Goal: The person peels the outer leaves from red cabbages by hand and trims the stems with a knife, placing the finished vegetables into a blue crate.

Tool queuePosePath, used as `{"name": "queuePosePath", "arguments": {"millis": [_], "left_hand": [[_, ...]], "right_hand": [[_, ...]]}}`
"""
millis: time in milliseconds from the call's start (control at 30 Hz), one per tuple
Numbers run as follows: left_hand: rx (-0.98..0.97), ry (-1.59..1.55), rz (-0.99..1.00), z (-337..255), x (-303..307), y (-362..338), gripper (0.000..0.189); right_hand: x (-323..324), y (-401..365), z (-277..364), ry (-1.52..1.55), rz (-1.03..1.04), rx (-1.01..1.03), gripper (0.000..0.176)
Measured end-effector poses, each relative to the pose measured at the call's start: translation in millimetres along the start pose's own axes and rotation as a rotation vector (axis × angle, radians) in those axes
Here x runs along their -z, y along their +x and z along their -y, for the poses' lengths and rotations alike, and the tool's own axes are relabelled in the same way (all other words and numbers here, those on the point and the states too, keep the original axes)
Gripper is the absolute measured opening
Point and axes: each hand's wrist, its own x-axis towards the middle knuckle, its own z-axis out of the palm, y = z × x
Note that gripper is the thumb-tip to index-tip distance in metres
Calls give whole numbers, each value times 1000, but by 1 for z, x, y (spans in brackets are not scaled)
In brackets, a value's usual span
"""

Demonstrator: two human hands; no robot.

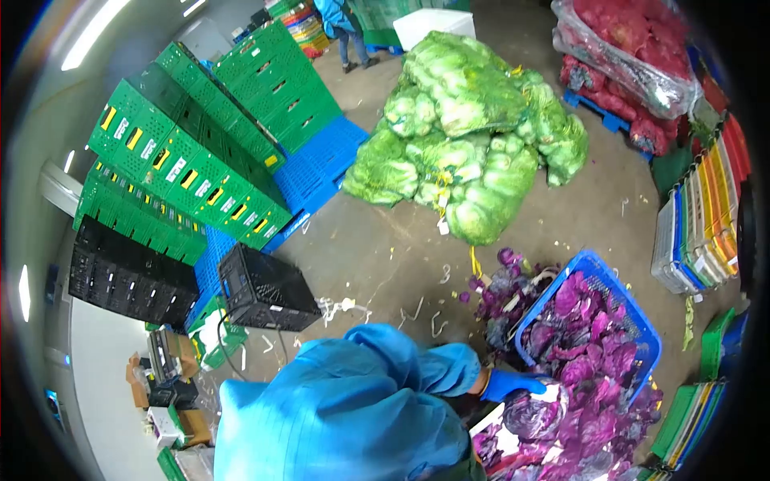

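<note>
A blue sleeve reaches from the bottom left toward the right and ends in my left hand [508, 383], which wears a blue glove. Its fingers close on the top of a red cabbage head [531, 415] above a heap of purple leaves. Just beyond the hand stands a blue plastic crate [595, 264] filled with red cabbage leaves [579, 337]. My right hand is hidden, either under the sleeve or out of frame.
Net bags of green cabbages [461, 132] are piled in the middle of the concrete floor. Green crates [200, 152] and black crates [128, 276] are stacked on blue pallets at left, with one black crate [266, 287] near me. Red net sacks [634, 48] lie far right. A person [343, 24] stands at the back.
</note>
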Motion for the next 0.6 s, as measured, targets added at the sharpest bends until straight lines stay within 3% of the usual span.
{"name": "queuePosePath", "arguments": {"millis": [133, 200, 267, 367, 533, 567, 600], "left_hand": [[26, -83, -60, 5, 17, -2, 51], [3, 24, -20, -7, -2, -15, 46], [137, 63, -131, -1, 3, -17, 45], [93, 162, -77, 11, -7, -25, 46], [335, -78, -80, 43, -16, -35, 47], [335, -66, -97, 44, -23, -41, 46], [303, -3, -193, 58, -5, -35, 45]], "right_hand": [[-26, 13, 1, -128, 39, 14, 57], [-39, 27, -1, -203, 48, 33, 58], [-44, 45, -6, -306, 41, 54, 59], [-56, 86, -18, -506, -1, 55, 60], [-63, 186, -40, -942, -61, -46, 64], [-56, 200, -27, -581, 0, 68, 75], [-52, 233, -67, -638, -55, 274, 76]]}}
